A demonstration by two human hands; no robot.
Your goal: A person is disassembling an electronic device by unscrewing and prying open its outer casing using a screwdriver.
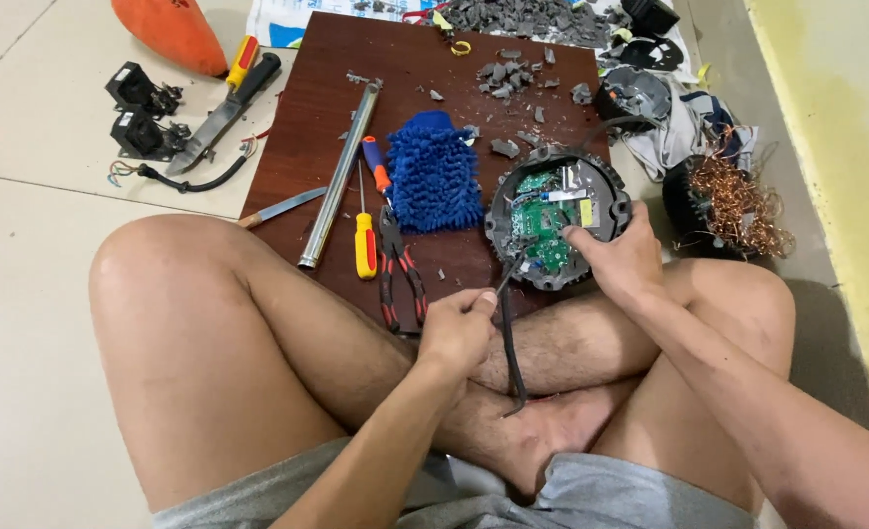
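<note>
**Both hands closed: one on the round housing, one on the black cable**

Gripping on both sides. Right hand [623, 263] clamped on the near right rim of the round grey housing [555, 217], thumb over the edge toward the green circuit board [540, 220]. Left hand [457, 328] fisted around the black cable [508, 333] just below the housing's near edge.

Largest first. Dark wooden board [307, 127] as work surface, lying on the pale tiled floor [33, 235], with the housing propped on its near right corner against the crossed legs. Housing: cast metal by the look, likely heavy and rigid, ribbed rim good for a firm hold; open face up and tilted slightly toward the camera, round, so no real long axis. Best held by the rim, clear of the board inside, which looks fragile.

Cable: stiff yet bendable, rubbery sheath, probably not slippery. Long axis near-vertical in view, running from the housing's lower left edge down to a free end by the foot. Best taken close to the housing, as now.

Smaller things to the left on the board: blue microfibre mitt [434, 176], metal tube [341, 176], red-handled pliers [400, 279], yellow-handled screwdriver [365, 240]. Grey plastic fragments [508, 78] scattered at the far side.
</note>
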